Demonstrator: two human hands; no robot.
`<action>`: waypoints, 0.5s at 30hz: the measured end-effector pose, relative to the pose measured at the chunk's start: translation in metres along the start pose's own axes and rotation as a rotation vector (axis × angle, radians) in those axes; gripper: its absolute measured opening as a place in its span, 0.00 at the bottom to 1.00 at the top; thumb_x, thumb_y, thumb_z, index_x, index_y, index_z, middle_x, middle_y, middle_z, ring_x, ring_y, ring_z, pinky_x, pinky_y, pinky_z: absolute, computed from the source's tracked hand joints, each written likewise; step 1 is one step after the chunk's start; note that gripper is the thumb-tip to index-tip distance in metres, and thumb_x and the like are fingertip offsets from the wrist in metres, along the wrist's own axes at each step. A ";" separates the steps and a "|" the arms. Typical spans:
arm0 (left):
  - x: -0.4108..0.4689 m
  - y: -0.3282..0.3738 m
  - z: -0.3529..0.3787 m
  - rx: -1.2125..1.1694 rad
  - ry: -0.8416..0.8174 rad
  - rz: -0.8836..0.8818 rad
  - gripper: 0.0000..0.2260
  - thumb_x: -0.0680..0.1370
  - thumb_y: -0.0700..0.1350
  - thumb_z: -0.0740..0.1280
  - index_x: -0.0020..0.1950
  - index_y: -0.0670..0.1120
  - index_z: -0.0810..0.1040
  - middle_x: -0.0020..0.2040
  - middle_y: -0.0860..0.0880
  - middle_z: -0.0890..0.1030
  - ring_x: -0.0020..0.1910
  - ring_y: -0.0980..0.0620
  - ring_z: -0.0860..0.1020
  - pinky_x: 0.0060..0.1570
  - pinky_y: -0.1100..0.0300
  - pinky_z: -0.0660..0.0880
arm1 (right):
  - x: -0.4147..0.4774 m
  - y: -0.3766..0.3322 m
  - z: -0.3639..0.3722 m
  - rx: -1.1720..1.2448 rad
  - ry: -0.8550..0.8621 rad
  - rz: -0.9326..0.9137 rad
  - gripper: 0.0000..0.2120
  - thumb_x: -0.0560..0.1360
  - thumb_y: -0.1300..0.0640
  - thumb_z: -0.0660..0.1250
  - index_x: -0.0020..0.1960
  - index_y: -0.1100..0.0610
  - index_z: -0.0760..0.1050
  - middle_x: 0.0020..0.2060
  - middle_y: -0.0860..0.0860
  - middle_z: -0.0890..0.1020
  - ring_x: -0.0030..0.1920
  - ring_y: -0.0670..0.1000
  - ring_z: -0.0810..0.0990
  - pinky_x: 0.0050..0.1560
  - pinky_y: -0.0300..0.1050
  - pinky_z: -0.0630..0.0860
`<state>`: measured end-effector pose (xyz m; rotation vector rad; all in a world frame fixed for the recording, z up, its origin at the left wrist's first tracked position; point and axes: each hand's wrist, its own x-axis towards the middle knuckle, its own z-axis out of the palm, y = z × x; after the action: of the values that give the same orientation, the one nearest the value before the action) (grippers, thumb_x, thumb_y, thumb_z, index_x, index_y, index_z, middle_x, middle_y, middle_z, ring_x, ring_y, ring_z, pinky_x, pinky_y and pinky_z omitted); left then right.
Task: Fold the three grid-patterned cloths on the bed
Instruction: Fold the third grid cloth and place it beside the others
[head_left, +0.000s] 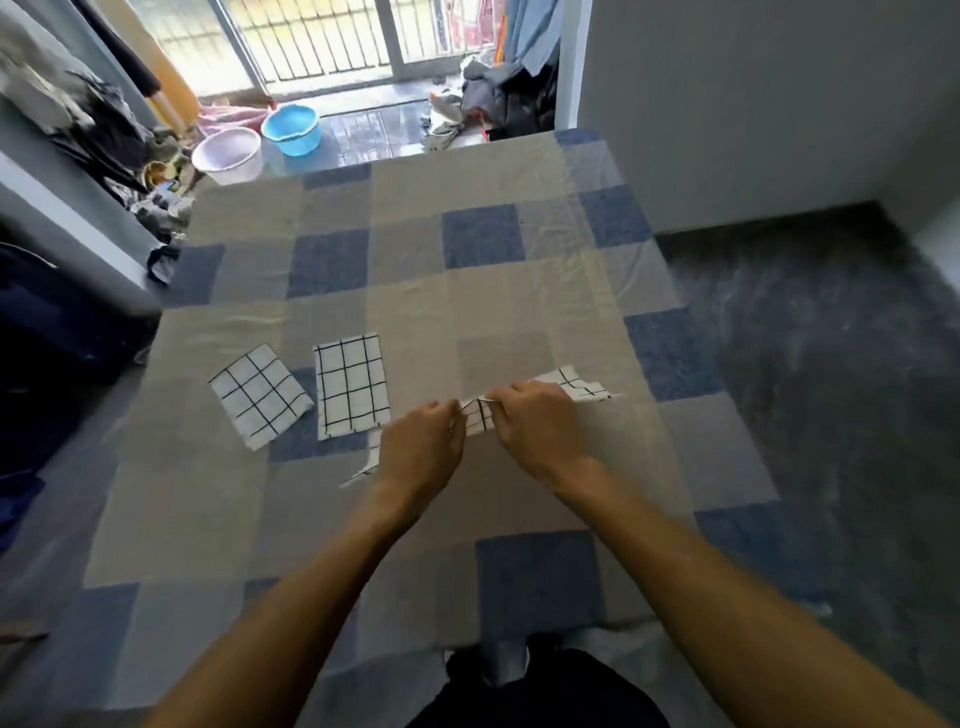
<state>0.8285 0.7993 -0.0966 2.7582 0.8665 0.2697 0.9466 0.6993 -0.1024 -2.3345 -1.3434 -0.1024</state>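
Three white cloths with black grid lines are on the bed. One folded cloth (260, 397) lies at the left, turned at an angle. A second folded cloth (352, 384) lies flat beside it. The third cloth (574, 387) is lifted off the sheet and stretched between my hands. My left hand (423, 444) pinches its near edge, and a loose end hangs down below that hand. My right hand (537, 421) pinches the same edge a little to the right. Most of the cloth's middle is hidden behind my hands.
The bed sheet (467, 291) is checked in beige and blue. Dark floor (810, 374) runs along the right of the bed. A blue basin (291, 129) and a white basin (227, 155) stand beyond the far edge. Clothes are piled at the left.
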 end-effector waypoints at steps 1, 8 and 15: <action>0.008 0.000 -0.011 0.001 0.031 0.008 0.11 0.80 0.50 0.60 0.45 0.46 0.77 0.38 0.48 0.80 0.32 0.49 0.76 0.32 0.57 0.72 | 0.010 -0.005 -0.009 -0.022 -0.001 -0.002 0.05 0.73 0.56 0.68 0.40 0.55 0.80 0.33 0.53 0.82 0.33 0.59 0.79 0.34 0.46 0.73; 0.054 0.011 -0.085 -0.076 0.198 0.043 0.11 0.80 0.49 0.60 0.43 0.45 0.76 0.37 0.47 0.80 0.32 0.47 0.76 0.32 0.57 0.71 | 0.078 -0.038 -0.075 -0.089 -0.033 0.017 0.14 0.79 0.48 0.59 0.45 0.54 0.79 0.40 0.53 0.83 0.39 0.55 0.80 0.38 0.45 0.73; 0.058 0.025 -0.147 -0.326 0.164 0.054 0.17 0.78 0.58 0.60 0.44 0.47 0.80 0.36 0.54 0.79 0.34 0.56 0.77 0.34 0.65 0.70 | 0.117 -0.054 -0.122 0.151 0.061 0.040 0.11 0.79 0.53 0.61 0.54 0.53 0.80 0.48 0.50 0.84 0.45 0.49 0.81 0.46 0.41 0.76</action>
<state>0.8528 0.8375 0.0570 2.4822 0.7126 0.5973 0.9819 0.7667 0.0581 -2.2132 -1.2309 -0.0572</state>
